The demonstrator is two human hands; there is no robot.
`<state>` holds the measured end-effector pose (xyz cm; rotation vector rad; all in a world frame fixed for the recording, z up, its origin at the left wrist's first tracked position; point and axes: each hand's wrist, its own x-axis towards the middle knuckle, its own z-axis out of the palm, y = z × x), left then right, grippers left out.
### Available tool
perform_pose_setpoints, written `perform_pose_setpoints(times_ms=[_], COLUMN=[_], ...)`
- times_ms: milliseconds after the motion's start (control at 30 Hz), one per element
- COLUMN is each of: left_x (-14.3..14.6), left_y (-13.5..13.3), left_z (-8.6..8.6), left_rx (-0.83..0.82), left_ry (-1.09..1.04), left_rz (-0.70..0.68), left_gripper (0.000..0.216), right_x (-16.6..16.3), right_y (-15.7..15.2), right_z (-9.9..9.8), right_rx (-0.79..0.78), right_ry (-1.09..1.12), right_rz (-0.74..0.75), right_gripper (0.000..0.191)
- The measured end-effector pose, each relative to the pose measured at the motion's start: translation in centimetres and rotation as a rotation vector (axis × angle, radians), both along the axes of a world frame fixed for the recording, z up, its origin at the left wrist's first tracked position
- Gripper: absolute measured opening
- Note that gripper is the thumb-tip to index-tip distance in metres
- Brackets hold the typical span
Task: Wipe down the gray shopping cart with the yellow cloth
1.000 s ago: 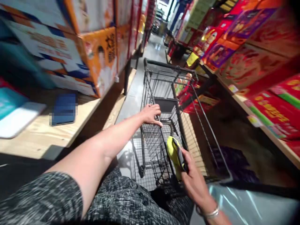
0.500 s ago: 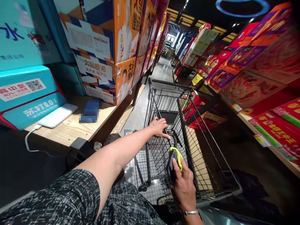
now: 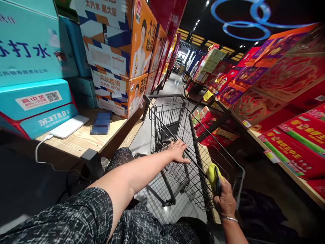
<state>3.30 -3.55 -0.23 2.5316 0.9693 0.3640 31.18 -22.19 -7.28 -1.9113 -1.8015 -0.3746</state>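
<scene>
A black wire shopping cart (image 3: 166,115) stands at an angle in the aisle before me. My left hand (image 3: 178,151) is closed over the top rail of its near side, arm stretched out. Gripped in my right hand (image 3: 225,200) is a folded yellow and dark grey cloth (image 3: 212,174). The cloth is at the near side rail, towards the cart's right end; whether it touches the rail I cannot tell. Part of the cloth is hidden by my fingers.
On the left, a wooden shelf (image 3: 76,142) bears teal cartons (image 3: 30,57), orange drink boxes (image 3: 142,44), a white power bank (image 3: 68,127) with a cable, and a blurred blue item (image 3: 101,122). Red gift boxes (image 3: 294,142) line the right shelf. The tiled aisle (image 3: 175,79) runs ahead.
The cart has turned relative to me, its right end now nearer the right shelf. My right hand has moved right along the rail with the cloth. My left hand stays on the rail.
</scene>
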Motion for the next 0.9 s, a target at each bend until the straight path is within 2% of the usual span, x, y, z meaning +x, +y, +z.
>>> perform_pose_setpoints(times_ms=[100, 200, 267, 367, 467, 500, 567, 667, 733, 833, 900], left_x=[-1.1, -4.5, -8.0, -13.9, -18.9, -20.1, -21.5, -21.7, -21.4, -21.1, -21.2], left_y=[-0.8, -1.0, -0.4, 1.2, 3.1, 3.6, 4.6, 5.5, 6.0, 7.3, 8.5], left_z=[0.4, 1.4, 2.3, 3.8, 4.7, 4.6, 4.2, 3.1, 2.9, 3.7, 4.8], left_rx=[-0.099, -0.008, 0.113, 0.29, 0.361, 0.347, 0.279, 0.202, 0.2, 0.252, 0.319], left_ry=[-0.01, -0.018, -0.02, -0.004, 0.019, 0.041, 0.101, 0.161, 0.17, 0.156, 0.143], left_rz=[-0.086, -0.117, -0.029, 0.204, 0.384, 0.43, 0.503, 0.536, 0.54, 0.584, 0.612], left_gripper=[0.095, 0.089, 0.082, 0.072, 0.069, 0.069, 0.071, 0.077, 0.08, 0.083, 0.082], right_x=[2.3, 3.6, 4.0, 4.4, 3.7, 2.9, 0.2, -6.6, -11.7, -17.8, -20.0], right_y=[1.9, 4.0, 5.3, 7.0, 9.4, 10.5, 13.2, 18.0, 20.9, 24.2, 25.5], right_z=[0.1, 0.7, 1.0, 1.3, 1.9, 2.3, 3.4, 5.4, 6.4, 6.7, 6.3], right_rx=[-0.013, -0.031, -0.015, 0.009, 0.052, 0.076, 0.137, 0.255, 0.299, 0.194, 0.06], right_ry=[0.148, 0.226, 0.219, 0.203, 0.223, 0.23, 0.24, 0.228, 0.208, 0.162, 0.132], right_rz=[-0.088, -0.18, -0.258, -0.415, -0.482, -0.461, -0.321, 0.047, 0.21, 0.321, 0.345], right_gripper=[0.062, 0.063, 0.066, 0.064, 0.062, 0.064, 0.073, 0.079, 0.077, 0.083, 0.086])
